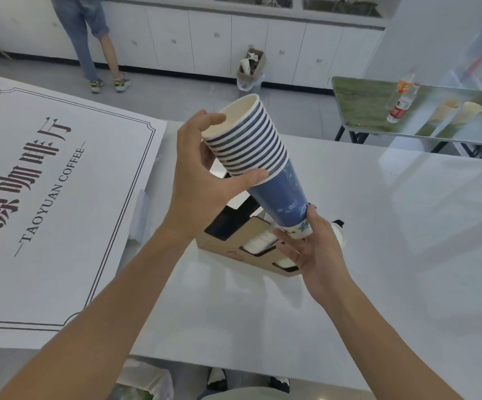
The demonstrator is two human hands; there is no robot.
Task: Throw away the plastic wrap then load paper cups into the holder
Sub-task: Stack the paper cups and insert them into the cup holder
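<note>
A nested stack of blue paper cups (pixel 265 166) tilts over the white table, open rims up and to the left. My left hand (pixel 202 174) grips the stack near its rims, thumb across the front. Around the bottom of the lowest cup, my right hand (pixel 312 246) cups its fingers from below. Directly under the stack stands the brown cardboard cup holder (pixel 222 241), with white cups lying in its slots. No plastic wrap is visible on the stack.
A large white sign (pixel 40 203) reading TAOYUAN COFFEE covers the table's left part. A bin with a white liner (pixel 144 379) sits below the near edge. Another bin (pixel 250 72) stands by the far cabinets, a person (pixel 89 39) at the counter, and a side table with bottles (pixel 404 102) at right.
</note>
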